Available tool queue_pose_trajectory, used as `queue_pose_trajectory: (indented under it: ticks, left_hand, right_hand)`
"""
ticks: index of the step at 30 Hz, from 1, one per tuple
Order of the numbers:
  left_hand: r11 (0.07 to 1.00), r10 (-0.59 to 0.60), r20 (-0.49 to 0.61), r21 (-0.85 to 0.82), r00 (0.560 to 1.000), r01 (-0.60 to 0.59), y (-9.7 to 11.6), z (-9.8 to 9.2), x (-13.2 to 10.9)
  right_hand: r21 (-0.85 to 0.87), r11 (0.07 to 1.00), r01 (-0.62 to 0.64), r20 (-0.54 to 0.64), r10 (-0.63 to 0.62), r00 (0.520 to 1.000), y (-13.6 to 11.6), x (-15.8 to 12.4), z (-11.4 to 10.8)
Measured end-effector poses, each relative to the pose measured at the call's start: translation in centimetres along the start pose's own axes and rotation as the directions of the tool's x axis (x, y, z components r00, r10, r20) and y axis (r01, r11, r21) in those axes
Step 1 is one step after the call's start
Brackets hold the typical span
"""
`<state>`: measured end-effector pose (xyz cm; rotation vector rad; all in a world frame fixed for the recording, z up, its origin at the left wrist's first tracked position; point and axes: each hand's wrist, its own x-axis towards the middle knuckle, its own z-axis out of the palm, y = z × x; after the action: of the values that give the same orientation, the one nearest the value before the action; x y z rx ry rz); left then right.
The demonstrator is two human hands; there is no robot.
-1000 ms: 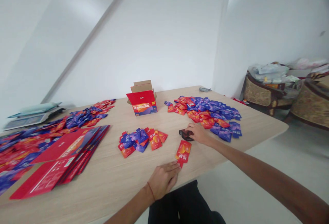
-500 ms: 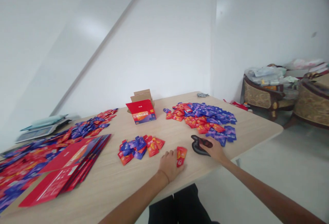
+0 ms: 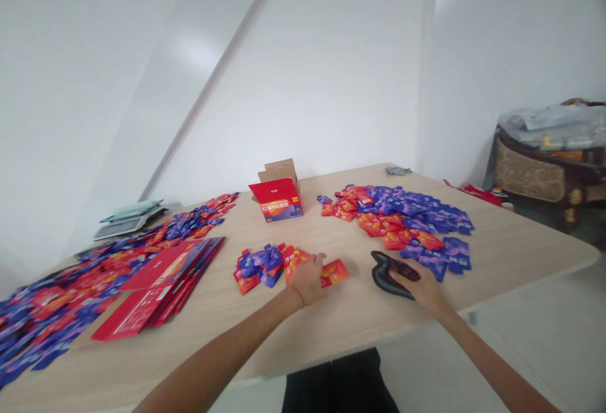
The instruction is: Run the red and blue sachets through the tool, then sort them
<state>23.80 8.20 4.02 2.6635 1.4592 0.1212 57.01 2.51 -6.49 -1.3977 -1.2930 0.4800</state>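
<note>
My left hand (image 3: pixel 308 280) lies fingers-down on a red-orange sachet (image 3: pixel 334 270), right beside a small heap of red and purple sachets (image 3: pixel 266 263) near the table's front. My right hand (image 3: pixel 423 285) rests on a flat black object (image 3: pixel 384 271) on the wooden table (image 3: pixel 331 324), its fingers curled over the far edge of it. Just beyond that hand spreads a large heap of red and purple sachets (image 3: pixel 404 217).
An open red carton (image 3: pixel 279 196) stands at the table's middle back. A stack of flat red cartons (image 3: pixel 165 277) and a long spread of sachets (image 3: pixel 71 280) fill the left side, with a scale (image 3: pixel 129 218) behind. An armchair piled with bags (image 3: pixel 549 160) stands at right.
My left hand slid the red-orange sachet away from the front edge toward the small heap. My right hand drew the black object nearer to me and rightward.
</note>
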Motion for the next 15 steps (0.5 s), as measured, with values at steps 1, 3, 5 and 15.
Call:
queue_pose_trajectory:
  ticks: [1, 3, 5, 15]
  left_hand:
    - [1.0, 0.011, -0.02, -0.004, 1.0, -0.012, -1.6, -0.9, 0.0]
    - [1.0, 0.021, -0.05, -0.013, 0.999, -0.022, -5.3, -2.8, 0.1]
    - [0.998, 0.053, -0.039, -0.028, 0.998, -0.055, -9.1, -4.4, 0.5]
    - [0.969, 0.218, 0.193, -0.156, 0.957, -0.19, -17.2, -3.3, 6.9]
  right_hand:
    - [-0.001, 1.0, 0.0, 0.001, 0.0, 1.0, 0.1, 0.0, 0.0]
    - [-0.009, 1.0, -0.001, 0.0, 0.001, 1.0, 0.2, 0.0, 0.0]
    - [-0.026, 1.0, -0.01, -0.002, 0.01, 1.0, 0.3, 0.0, 0.1]
    - [-0.097, 0.994, -0.042, -0.045, 0.038, 0.998, 0.1, -0.1, 0.1]
